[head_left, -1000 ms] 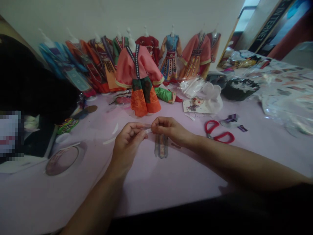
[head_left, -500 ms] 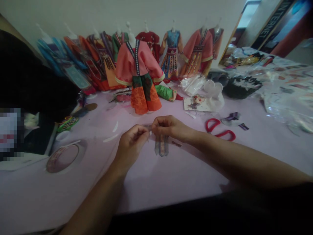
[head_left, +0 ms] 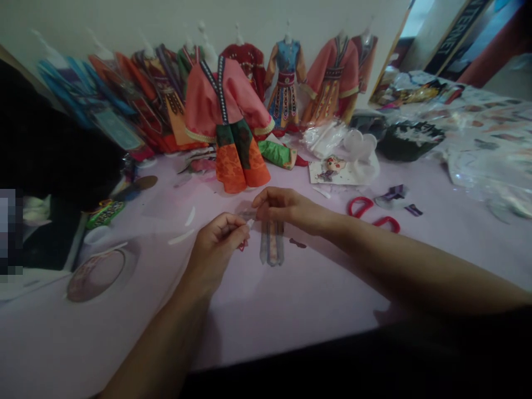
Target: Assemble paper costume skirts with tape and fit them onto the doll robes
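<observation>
My left hand (head_left: 220, 238) is closed in a pinch on a small piece, with a whitish tip and a bit of red showing at its fingertips. Just right of it, my right hand (head_left: 285, 208) has its fingers drawn together over the top of a grey strip piece (head_left: 273, 246) with a pinkish middle; what the fingertips hold, if anything, is hidden. That strip piece lies flat on the table. A small dark scrap (head_left: 298, 243) lies to its right. Behind the hands stands a doll form in a pink top and orange-green skirt (head_left: 241, 158).
Red-handled scissors (head_left: 386, 223) and purple striped scraps (head_left: 392, 194) lie to the right. Several dressed doll forms (head_left: 287, 83) line the wall. A round embroidered piece (head_left: 97, 274) is at left, near a green packet (head_left: 105, 214). Plastic bags (head_left: 324, 138) sit behind.
The view has shifted slightly. The fingertips of my two hands are a little farther apart, and a whitish tip and red bit now show at my left fingers.
</observation>
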